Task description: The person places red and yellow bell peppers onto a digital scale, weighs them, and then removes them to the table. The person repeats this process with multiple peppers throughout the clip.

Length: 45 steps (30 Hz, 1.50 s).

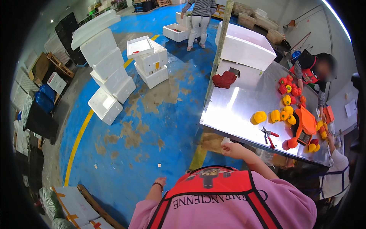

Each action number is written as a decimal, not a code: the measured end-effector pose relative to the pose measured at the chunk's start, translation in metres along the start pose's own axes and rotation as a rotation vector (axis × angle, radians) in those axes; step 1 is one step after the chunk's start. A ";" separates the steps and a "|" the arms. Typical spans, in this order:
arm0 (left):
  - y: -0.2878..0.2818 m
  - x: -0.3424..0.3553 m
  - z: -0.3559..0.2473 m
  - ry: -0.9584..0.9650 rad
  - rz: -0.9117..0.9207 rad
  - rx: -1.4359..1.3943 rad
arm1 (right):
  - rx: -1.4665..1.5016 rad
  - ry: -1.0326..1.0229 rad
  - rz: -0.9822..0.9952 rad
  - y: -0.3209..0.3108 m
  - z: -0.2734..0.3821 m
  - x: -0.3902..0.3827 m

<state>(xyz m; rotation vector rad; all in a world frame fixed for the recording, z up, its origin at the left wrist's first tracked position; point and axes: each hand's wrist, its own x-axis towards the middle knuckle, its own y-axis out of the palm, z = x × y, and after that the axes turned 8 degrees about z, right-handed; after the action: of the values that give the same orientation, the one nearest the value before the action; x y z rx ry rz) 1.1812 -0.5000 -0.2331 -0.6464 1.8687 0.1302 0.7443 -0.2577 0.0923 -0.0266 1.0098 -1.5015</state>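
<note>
My right hand (234, 150) is by the near left edge of the steel table (228, 110), fingers curled in. A small white scrap (226, 141) shows at its fingertips; its kind is too small to make out. Low over the blue floor hangs my left hand (159, 183), a dark bracelet at the wrist; its fingers are mostly hidden. On the table, yellow bell peppers (260, 116) and red bell peppers (288, 84) lie spread out. Red-handled pruning shears (270, 136) rest near an orange weighing scale (305, 121). A dark red cloth (224, 79) lies at the far left.
A large white foam box (248, 44) stands at the table's far end. Stacked foam boxes (108, 63) and another pile (150, 63) stand on the floor at left. Two co-workers are at the table's right side; another person (200, 19) stands at the back. Cartons (78, 208) sit lower left.
</note>
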 end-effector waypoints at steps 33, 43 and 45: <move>-0.001 0.000 -0.065 -0.025 0.105 0.284 | -0.072 0.085 0.122 0.036 -0.001 -0.005; 0.005 0.000 -0.078 0.066 0.067 0.193 | -0.061 0.053 0.097 0.036 -0.004 -0.003; 0.008 -0.007 -0.083 0.061 0.064 0.186 | -0.064 0.051 0.086 0.037 -0.008 -0.002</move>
<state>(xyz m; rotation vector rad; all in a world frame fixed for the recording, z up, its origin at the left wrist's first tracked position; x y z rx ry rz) 1.1096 -0.5229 -0.1955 -0.4677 1.9341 -0.0221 0.7698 -0.2457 0.0670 0.0095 1.0864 -1.3970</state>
